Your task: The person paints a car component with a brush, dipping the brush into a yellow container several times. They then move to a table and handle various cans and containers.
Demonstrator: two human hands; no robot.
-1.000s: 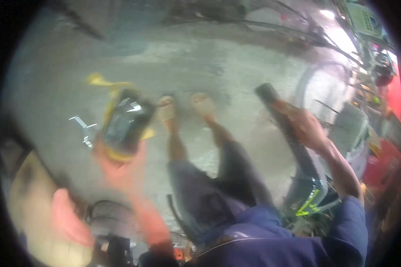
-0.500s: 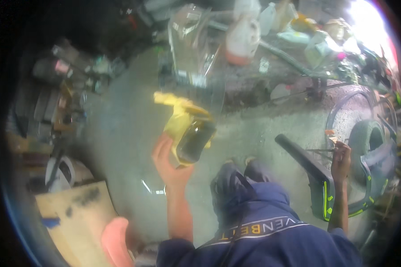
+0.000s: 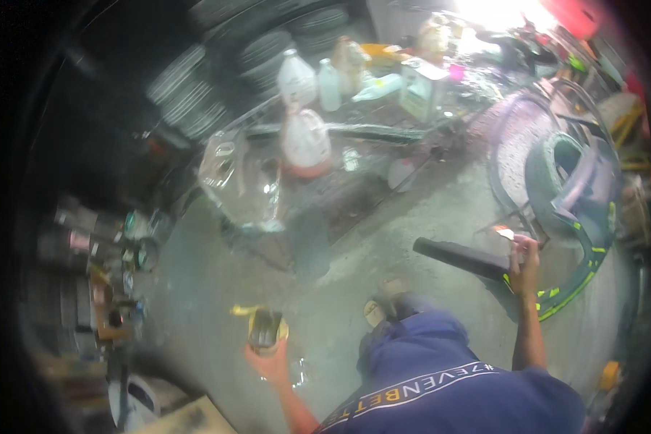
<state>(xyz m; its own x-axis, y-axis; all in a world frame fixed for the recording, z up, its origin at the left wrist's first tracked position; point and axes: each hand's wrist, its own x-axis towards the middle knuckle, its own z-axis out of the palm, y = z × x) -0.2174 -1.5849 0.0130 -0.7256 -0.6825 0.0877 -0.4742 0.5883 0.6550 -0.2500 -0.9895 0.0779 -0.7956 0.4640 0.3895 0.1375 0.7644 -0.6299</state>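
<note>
My left hand (image 3: pixel 269 362) is closed round a small yellow container (image 3: pixel 283 333) with a dark, glossy inside and a yellow flap sticking out to the left. It is held low over the floor, left of my feet. On the right, my right hand (image 3: pixel 525 260) pinches a small flat orange-and-white piece (image 3: pixel 505 233); blur hides its exact kind. Below and beside that hand lies a long dark trim part (image 3: pixel 461 259), joined to a curved dark panel with bright green marks (image 3: pixel 550 307). I cannot tell whether the hand touches it.
White jugs (image 3: pixel 307 141) and several bottles line a cluttered ledge ahead. A tyre (image 3: pixel 546 170) stands far right. Clear plastic wrapping (image 3: pixel 242 188) sits ahead left. A pale board (image 3: pixel 188 419) is at lower left, beside shelves of small items. My shoes (image 3: pixel 372 312) are on the grey floor (image 3: pixel 354 289).
My view has swung, so the jugs and wrapping sit further left and lower. The container in my left hand now appears lower and further away. Both hands keep their hold.
</note>
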